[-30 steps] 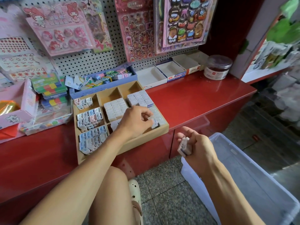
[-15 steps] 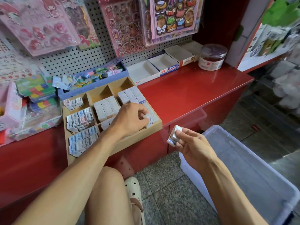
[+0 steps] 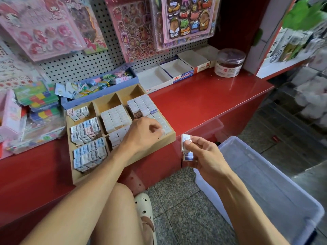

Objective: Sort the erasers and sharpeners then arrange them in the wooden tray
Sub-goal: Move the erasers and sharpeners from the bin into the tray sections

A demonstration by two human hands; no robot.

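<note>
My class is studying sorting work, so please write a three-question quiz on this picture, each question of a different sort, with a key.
1. True or false: the right hand holds small erasers off the shelf, apart from the wooden tray.
2. Where is the left hand? A. in the clear bin B. at the tray's near right compartment C. on the jar
3. Fill in: the tray rests on a ___ shelf.

Key: 1 true; 2 B; 3 red.

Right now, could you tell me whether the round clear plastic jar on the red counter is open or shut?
Shut: the round clear plastic jar stands upright with its lid on.
</note>
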